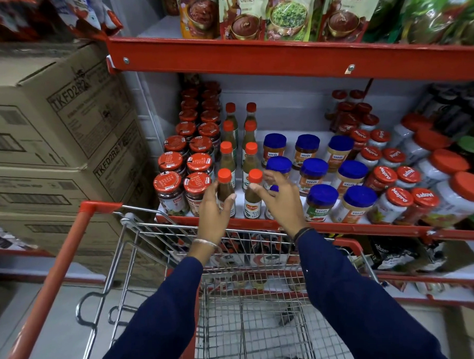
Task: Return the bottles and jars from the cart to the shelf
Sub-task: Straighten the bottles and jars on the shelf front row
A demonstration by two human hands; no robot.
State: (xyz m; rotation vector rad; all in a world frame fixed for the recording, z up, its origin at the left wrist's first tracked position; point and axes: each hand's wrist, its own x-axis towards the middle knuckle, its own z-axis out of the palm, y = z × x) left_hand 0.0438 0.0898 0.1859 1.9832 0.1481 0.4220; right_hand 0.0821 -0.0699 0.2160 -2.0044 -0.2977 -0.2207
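Head view showed two green chilli sauce bottles at the shelf's front edge (341, 226), one under each hand. The left hand (212, 207) was wrapped around the left bottle (225, 192); the right hand (281, 201) had fingers spread beside the right bottle (253, 197), whether touching it I could not tell. Both stood close to the lip, above the wire cart (156, 226). A nudge while letting go could likely have tipped either bottle off, or knocked it into the red-lidded jars (171, 193) just beside or the blue-lidded Veeba jars (319, 203).
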